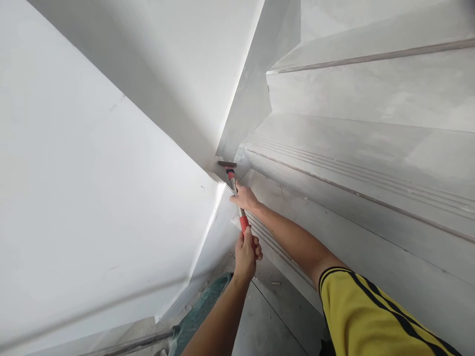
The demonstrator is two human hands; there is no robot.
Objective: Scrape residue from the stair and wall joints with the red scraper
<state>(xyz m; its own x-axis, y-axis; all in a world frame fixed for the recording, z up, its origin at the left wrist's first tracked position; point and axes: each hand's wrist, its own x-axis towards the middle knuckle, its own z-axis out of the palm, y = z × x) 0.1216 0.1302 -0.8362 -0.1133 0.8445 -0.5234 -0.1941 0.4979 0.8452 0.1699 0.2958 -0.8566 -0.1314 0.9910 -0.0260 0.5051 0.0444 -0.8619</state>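
A long scraper [232, 181] with a red handle, a metal shaft and a dark flat head points up into the corner where the white wall meets a grey stair step [334, 148]. The head lies against the step's left end. My left hand [246, 256] is closed around the red grip at the lower end. Higher up, my right hand [243, 198] grips the shaft, its arm reaching in from the right in a yellow sleeve with black stripes.
Grey stair steps with grooved nosings [371, 198] rise to the right and above. A white plastered wall [92, 173] fills the left. Below lie a green object [202, 309], a metal bar [129, 343] and small debris [275, 283] on the floor.
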